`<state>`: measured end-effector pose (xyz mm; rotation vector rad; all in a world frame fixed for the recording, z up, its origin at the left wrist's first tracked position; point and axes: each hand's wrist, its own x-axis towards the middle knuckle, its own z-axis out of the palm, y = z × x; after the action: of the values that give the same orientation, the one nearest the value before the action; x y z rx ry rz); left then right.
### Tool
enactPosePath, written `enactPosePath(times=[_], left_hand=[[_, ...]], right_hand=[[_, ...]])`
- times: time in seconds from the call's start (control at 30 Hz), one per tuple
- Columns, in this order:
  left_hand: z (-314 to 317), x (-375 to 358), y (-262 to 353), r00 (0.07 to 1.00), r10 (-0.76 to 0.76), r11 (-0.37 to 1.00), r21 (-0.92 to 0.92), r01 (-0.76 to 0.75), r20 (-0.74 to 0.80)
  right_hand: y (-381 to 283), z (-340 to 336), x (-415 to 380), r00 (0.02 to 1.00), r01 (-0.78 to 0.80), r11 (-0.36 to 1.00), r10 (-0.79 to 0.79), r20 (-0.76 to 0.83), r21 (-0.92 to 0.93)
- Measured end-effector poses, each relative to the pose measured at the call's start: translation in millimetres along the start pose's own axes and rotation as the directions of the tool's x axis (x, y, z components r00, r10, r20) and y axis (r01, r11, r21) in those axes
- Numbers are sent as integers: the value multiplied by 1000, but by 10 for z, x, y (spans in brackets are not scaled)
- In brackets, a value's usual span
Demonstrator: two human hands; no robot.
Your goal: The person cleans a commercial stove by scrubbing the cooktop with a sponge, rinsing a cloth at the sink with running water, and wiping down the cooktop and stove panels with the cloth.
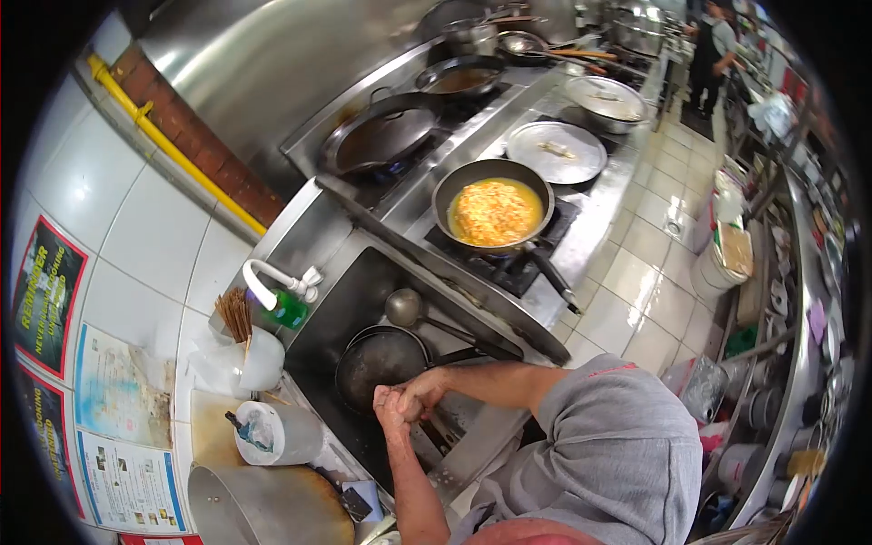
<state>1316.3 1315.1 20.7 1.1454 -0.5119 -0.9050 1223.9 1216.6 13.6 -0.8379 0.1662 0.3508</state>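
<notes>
My left hand (391, 409) and my right hand (425, 392) are pressed together, fingers curled around each other, with nothing visible in them. They hover over the near rim of an empty dark pan (374, 359) that lies in a steel sink basin (350, 291). A ladle (404, 307) rests just beyond the pan. Further along the counter, a black frying pan (495, 211) holding a yellow-orange egg mix sits on a gas burner, well out of reach of both hands.
A white tap (263, 283) and green soap bottle (291, 311) stand by the sink, beside chopsticks (236, 313) and plastic tubs (272, 434). A big wok (386, 136), lidded pots (556, 151) and more pans line the stove. Another person (713, 50) stands down the aisle.
</notes>
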Motion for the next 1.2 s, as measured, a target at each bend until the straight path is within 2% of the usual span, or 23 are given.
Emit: enactPosePath(times=[0.07, 0.2, 0.27, 0.3, 0.37, 0.4, 0.47, 0.53, 0.57, 0.6, 0.63, 0.7, 0.73, 0.77, 0.8, 0.83, 0.87, 0.93, 1.03, 1.1, 1.13, 1.17, 1.2], left_hand=[[87, -131, 0, 1000, -8, 999, 47, 7, 24], [155, -296, -30, 997, 43, 991, 122, -51, 63], [280, -457, 89, 997, 80, 947, 312, -82, 19], [334, -510, 120, 999, 38, 922, 386, -20, -39], [315, -532, 27, 997, 73, 859, 506, -75, 24], [262, -530, -35, 991, 108, 781, 611, -131, 74], [235, -631, -60, 983, 105, 705, 686, -179, 149], [485, -900, 42, 964, 222, 834, 483, -266, 147], [762, -1129, 196, 962, 220, 832, 483, -273, 165], [1108, -1443, 412, 947, 268, 851, 418, -319, 178], [1386, -1687, 538, 931, 313, 864, 350, -361, 187], [1810, -1972, 518, 907, 307, 827, 391, -404, 287], [2024, -2062, 419, 880, 300, 786, 428, -446, 367], [2219, -2083, 208, 907, 153, 890, 344, -299, 393], [2524, -2131, 56, 883, 148, 847, 405, -345, 445], [2800, -2144, -100, 897, -19, 830, 507, -232, 441], [3100, -2116, -279, 889, -178, 789, 601, -127, 422], [3721, -2080, -716, 795, -302, 905, 421, 65, 527], [4773, -2278, -1046, 692, -142, 958, 275, -84, 708], [5307, -2263, -1355, 639, -109, 966, 232, -111, 761], [5567, -2240, -1478, 538, -130, 947, 265, -181, 833], [5809, -2210, -1603, 431, -156, 923, 286, -257, 889], [6032, -2170, -1744, 432, -152, 926, 281, -253, 889]], right_hand=[[82, 204, -131, 991, -10, 992, -7, -131, -123], [561, 89, 233, 975, 38, 957, -99, -198, -288], [664, 218, 240, 799, -17, 757, -382, -464, -653], [685, 356, 107, 787, -14, 760, -393, -475, -650], [683, 897, -241, 550, -223, 468, -664, -507, -855], [681, 1121, -433, 537, -221, 477, -669, -514, -851], [667, 1400, -789, 501, -178, 651, -585, -637, -738], [720, 1241, -902, 518, -120, 647, -606, -604, -753], [745, 1208, -1111, 567, 182, 606, -708, -421, -774], [791, 1179, -1345, 552, 469, 523, -803, -226, -712], [780, 1206, -1752, 539, 469, 521, -809, -235, -713], [643, 1352, -2820, 717, 528, 785, -617, -325, -324], [728, 1172, -3059, 644, 647, 746, -646, -410, -160], [706, 1308, -3513, 553, 790, 612, -693, -463, 29], [825, 1026, -3824, 510, 781, 624, -674, -535, -43], [821, 995, -4213, 428, 780, 606, -698, -574, -155], [864, 1002, -4687, 412, 672, 686, -660, -628, -280], [1000, 827, -5310, 278, 610, 692, -643, -714, -385], [1139, 818, -6323, 252, 574, 699, -647, -720, -427], [1199, 810, -6842, 225, 455, 759, -604, -765, -465], [1284, 732, -7047, 225, 448, 765, -598, -769, -463], [1383, 590, -7242, 97, 247, 770, -623, -776, -588], [1474, 437, -7429, -23, 25, 749, -662, -749, -663]])
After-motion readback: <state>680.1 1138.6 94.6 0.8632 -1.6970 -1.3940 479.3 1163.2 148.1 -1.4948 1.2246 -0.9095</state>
